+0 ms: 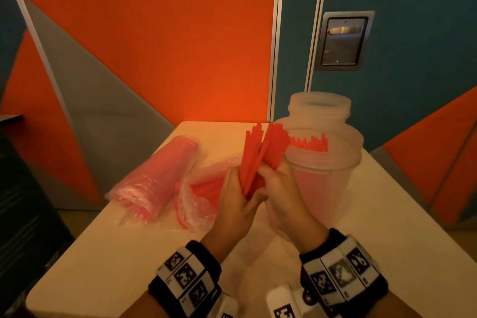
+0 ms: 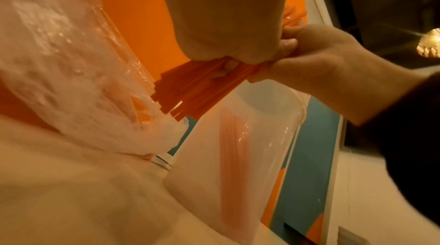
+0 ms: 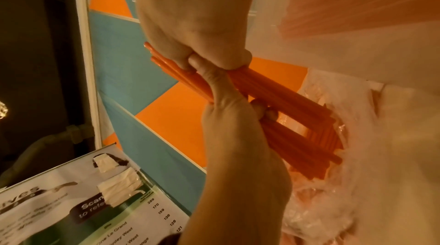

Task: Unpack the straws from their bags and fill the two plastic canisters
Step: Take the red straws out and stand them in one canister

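A bundle of red straws (image 1: 260,157) stands fanned out above the table, gripped low down by both hands. My left hand (image 1: 233,188) wraps it from the left and my right hand (image 1: 275,175) from the right. In the right wrist view the straws (image 3: 292,117) run between the curled fingers toward the opened bag (image 3: 345,183). Just behind my hands stands a translucent canister (image 1: 325,168) with an open neck and red straws inside. The opened plastic bag (image 1: 201,193) lies left of my hands and holds more straws. A full sealed bag (image 1: 157,175) lies further left.
The white table (image 1: 116,261) ends at an orange, grey and teal wall panel (image 1: 154,46). A metal door latch (image 1: 343,41) is set in the wall at the back right. A printed sign (image 3: 71,207) shows in the right wrist view.
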{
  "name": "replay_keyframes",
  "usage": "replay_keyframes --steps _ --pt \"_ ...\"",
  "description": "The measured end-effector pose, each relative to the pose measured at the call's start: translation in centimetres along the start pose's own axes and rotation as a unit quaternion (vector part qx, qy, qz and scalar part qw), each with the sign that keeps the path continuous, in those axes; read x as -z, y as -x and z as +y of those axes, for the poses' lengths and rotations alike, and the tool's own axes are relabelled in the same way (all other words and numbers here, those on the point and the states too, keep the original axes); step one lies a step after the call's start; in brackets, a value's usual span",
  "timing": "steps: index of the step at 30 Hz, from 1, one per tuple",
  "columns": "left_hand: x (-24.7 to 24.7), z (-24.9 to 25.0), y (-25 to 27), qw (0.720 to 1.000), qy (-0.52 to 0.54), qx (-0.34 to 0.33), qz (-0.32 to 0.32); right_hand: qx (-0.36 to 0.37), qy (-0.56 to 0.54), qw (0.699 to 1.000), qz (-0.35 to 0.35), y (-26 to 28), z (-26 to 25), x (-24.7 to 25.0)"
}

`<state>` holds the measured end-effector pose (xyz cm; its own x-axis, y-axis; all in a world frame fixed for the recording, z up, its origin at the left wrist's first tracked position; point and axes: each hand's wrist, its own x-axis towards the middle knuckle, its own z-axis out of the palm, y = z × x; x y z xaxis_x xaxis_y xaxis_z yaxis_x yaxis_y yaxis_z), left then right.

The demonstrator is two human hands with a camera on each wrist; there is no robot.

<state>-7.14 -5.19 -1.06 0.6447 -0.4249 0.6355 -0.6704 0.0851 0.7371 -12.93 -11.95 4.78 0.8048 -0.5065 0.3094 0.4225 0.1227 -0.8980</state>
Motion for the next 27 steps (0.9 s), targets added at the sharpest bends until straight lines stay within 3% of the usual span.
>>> replay_keyframes --steps 4,6,8,10,13,17,19,20,24,27 --pt "-0.2 -0.4 1.0 0.999 -0.032 0.006 -0.01 -0.095 -0.114 0.989 -0.027 0.3 0.6 0.9" --pt "-0.5 -0.6 1.3 0.999 -0.036 0.02 -0.009 -0.109 -0.118 0.986 -0.048 0.3 0.7 1.1" --pt "-0.7 -0.6 1.6 0.999 -0.016 0.031 -0.018 -0.091 -0.051 0.994 -0.042 0.3 1.1 1.0" --pt "-1.0 -0.4 2.1 0.998 0.014 0.05 -0.046 -0.068 0.024 0.997 0.015 0.2 1.7 0.7" --pt "-1.1 0.3 2.8 0.994 -0.059 0.073 -0.054 -0.063 0.044 0.993 0.094 0.4 2.0 0.2" --pt "0.5 0.7 3.0 0.981 0.116 0.075 -0.133 -0.019 0.075 0.995 0.063 0.5 0.4 0.2" --pt "1.7 0.5 2.8 0.973 0.14 0.086 -0.163 -0.005 0.05 0.997 0.063 0.2 -0.3 0.6" --pt "2.4 0.6 2.5 0.976 0.122 0.079 -0.159 0.002 0.036 0.997 0.063 0.0 -0.5 0.8" --pt "4.4 2.7 -0.1 0.998 -0.027 0.011 -0.048 0.01 0.062 0.997 0.034 0.5 0.0 0.7" --pt "3.9 6.2 -2.1 0.996 0.034 -0.068 -0.04 -0.004 0.102 0.995 0.017 1.2 1.1 -0.2"
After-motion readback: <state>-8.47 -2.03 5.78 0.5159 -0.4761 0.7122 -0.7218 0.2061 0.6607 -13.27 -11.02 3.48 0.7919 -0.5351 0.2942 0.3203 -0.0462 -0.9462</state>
